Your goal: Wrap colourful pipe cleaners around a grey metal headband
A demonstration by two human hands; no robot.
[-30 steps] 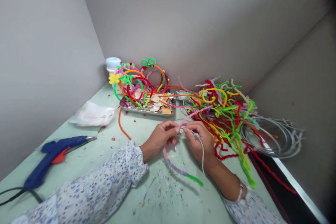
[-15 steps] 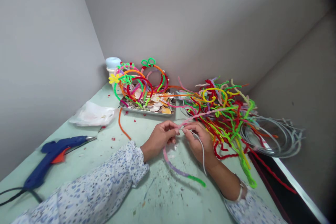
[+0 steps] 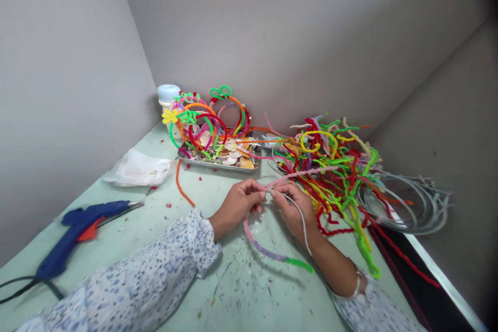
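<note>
Pinching the partly wrapped band [image 3: 268,254], the left fingers [image 3: 254,196] and right fingers [image 3: 277,192] meet closely, hiding the exact join of pink strand [image 3: 303,172] and core.

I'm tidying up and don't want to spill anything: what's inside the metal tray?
Shells and small greenish-grey pieces show in the tray; whatever lies beneath them is hidden.

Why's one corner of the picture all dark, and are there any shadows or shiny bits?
Head view: the top right corner fades to black, maybe the lens edge; a soft shadow falls on the table beneath the green-tipped strip; the bar at lower right gleams white.
</note>
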